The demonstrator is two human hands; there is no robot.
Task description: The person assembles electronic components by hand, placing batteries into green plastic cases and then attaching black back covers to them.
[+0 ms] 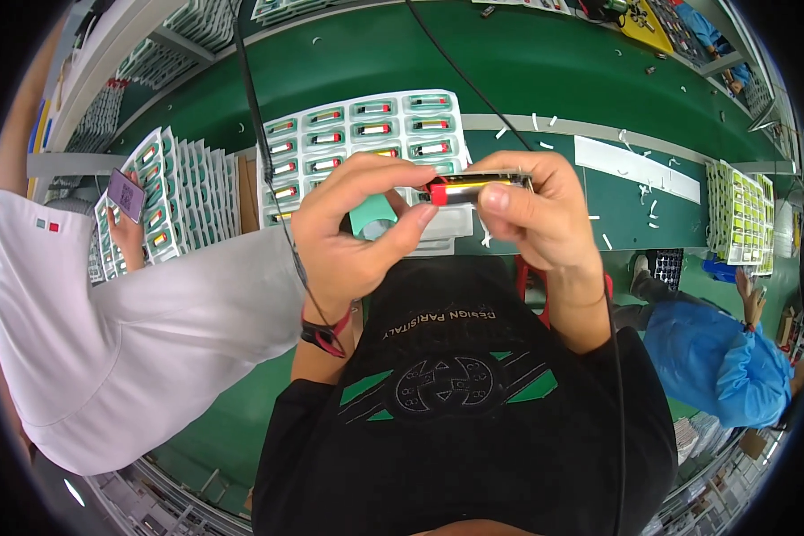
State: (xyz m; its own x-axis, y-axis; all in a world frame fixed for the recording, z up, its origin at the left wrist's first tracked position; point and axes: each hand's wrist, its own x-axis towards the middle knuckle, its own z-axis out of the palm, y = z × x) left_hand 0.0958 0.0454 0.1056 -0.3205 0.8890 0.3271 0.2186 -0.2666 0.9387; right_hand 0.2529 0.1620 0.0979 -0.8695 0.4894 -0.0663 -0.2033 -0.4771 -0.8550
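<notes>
**Cylindrical piece held between both hands**

My right hand (pixel 554 210) clamps the red-ended cylindrical piece (pixel 460 193) ahead of my chest, thumb against its side. My left hand (pixel 324 223) has thumb and index finger apart at the red end; I cannot tell whether they pinch it. Handling of this piece appears unfinished; how much else is left cannot be told. Count: one piece in hand; one white tray (pixel 400 119) directly ahead, at least twelve pockets filled; one white strip (pixel 639 170).
</notes>
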